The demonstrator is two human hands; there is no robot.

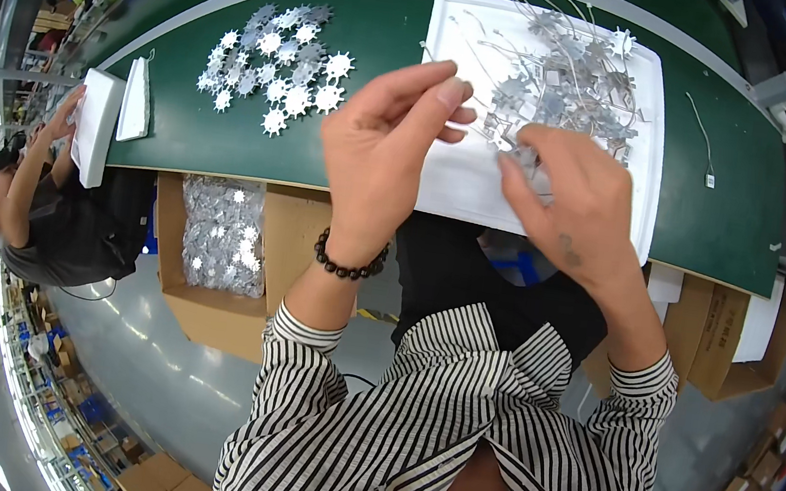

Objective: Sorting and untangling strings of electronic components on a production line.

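Wired metal pcs (568, 95) heaped in white tray (465, 178) on green surface (392, 10); L hand (389, 137) & R hand (577, 185) close by, can't tell if either grip's holding 1; prob. best eased out slowly, no yanking

Open lane left of the tray (450, 182)

Bare green surface (391, 24) runs between the star-shaped pieces (296, 96) and the tray; the left grip (382, 131) blocks its near end. A wiry metal heap (583, 97) and the right grip (576, 194) obstruct the tray. Rightward, a cable (710, 180) interrupts open room.
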